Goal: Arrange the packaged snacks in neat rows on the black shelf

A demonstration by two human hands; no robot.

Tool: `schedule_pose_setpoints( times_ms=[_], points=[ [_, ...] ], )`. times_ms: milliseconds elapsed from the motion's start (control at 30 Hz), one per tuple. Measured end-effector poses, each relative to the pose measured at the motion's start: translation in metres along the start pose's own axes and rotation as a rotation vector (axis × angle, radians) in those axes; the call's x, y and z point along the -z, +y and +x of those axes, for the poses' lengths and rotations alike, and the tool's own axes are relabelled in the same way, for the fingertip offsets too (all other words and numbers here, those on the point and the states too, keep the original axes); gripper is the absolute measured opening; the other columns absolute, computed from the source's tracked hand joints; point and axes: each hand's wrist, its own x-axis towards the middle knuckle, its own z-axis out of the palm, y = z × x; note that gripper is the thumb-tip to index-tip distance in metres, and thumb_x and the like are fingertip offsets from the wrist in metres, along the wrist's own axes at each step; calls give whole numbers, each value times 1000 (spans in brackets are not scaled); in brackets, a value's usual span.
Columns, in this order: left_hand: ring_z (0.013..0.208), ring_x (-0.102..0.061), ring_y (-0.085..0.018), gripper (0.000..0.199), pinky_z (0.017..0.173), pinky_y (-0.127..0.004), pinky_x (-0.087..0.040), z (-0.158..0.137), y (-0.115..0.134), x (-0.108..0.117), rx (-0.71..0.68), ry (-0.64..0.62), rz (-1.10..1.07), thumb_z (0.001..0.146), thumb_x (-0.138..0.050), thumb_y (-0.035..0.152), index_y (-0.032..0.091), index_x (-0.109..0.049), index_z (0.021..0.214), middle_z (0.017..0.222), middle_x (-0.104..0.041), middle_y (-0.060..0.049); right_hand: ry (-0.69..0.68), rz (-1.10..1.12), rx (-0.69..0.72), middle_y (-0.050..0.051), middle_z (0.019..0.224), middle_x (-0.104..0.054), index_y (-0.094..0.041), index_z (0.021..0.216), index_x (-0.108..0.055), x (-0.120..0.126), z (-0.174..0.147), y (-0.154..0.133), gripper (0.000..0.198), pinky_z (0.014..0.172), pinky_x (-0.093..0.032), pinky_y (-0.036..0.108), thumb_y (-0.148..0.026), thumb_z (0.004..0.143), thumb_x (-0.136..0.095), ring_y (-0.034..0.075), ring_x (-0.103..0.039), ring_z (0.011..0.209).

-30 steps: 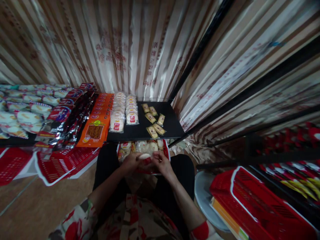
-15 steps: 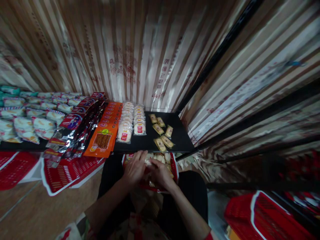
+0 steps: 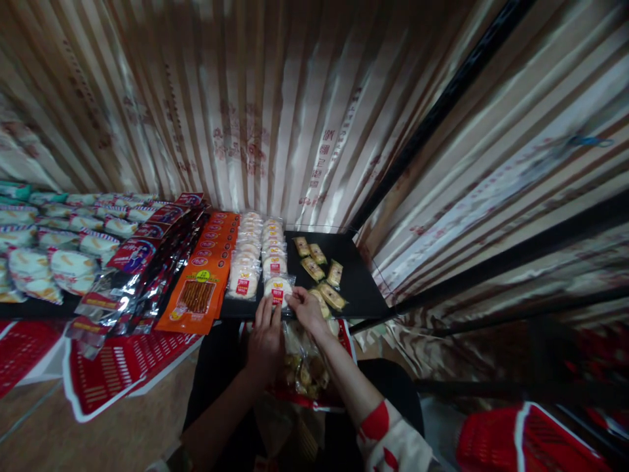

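Single head cam is facing fwd & down from above the knees (image 3: pixel 393 400), sitting fairly close: L hand (image 3: pixel 265 344) & R hand (image 3: pixel 310 312) are showing low ctr, shelf (image 3: pixel 364 283) is crossing mid-pic, curtain (image 3: pixel 295 131) is filling top bkgd.

Place: a shop, or a corner fitted out as one; which of the two cannot be told. Display: a low black shelf (image 3: pixel 366 288), met at a rear corner by a black post (image 3: pixel 432 126), on which packaged snacks are set out by kind. Stock, from the left: white printed packets (image 3: pixel 73 270), ranked in rows; dark red packets (image 3: pixel 132 255), overlapped in a line; orange packets (image 3: pixel 196 285), likewise; pale round packets (image 3: pixel 244 275), arranged in two columns; small yellow packets (image 3: pixel 313 269), loosely scattered. Baskets: red baskets (image 3: pixel 105 367) with white edging, of the shopping type, placed below shelf level. Backing: a striped curtain (image 3: pixel 289 98), printed with red characters, hung behind the goods.
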Motion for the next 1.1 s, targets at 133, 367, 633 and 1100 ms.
schedule_pose_setpoints(
  times_ms=[133,367,633,1100],
  points=[
    [136,-19,-27,50,107,-43,-32,17,-2,-5,79,-118,18,78,-37,5,5,-46,127,143,-32,-20,46,-170,40,2,75,-67,-19,84,-63,-4,23,5,21,63,-47,25,-33,70,-56,15,-60,69],
    [135,-20,-31,59,107,-44,-31,38,-3,-15,93,-197,19,73,-38,1,0,-38,132,142,-30,-24,128,-473,99,0,72,-67,-22,86,-66,-4,52,17,18,59,-46,24,-28,75,-53,14,-60,64],
    [135,-19,-31,53,108,-46,-30,40,-5,-26,105,-186,11,79,-37,10,-6,-37,129,140,-32,-27,173,-590,40,5,85,-68,-18,94,-63,-9,60,16,21,66,-45,25,-27,77,-55,15,-61,73],
    [137,-16,-31,53,108,-49,-28,44,-11,-33,117,-99,-16,81,-38,17,-4,-37,129,142,-31,-24,273,-536,127,7,87,-63,-16,95,-56,-21,51,15,21,71,-48,31,-27,78,-51,17,-59,73]
  ],
)
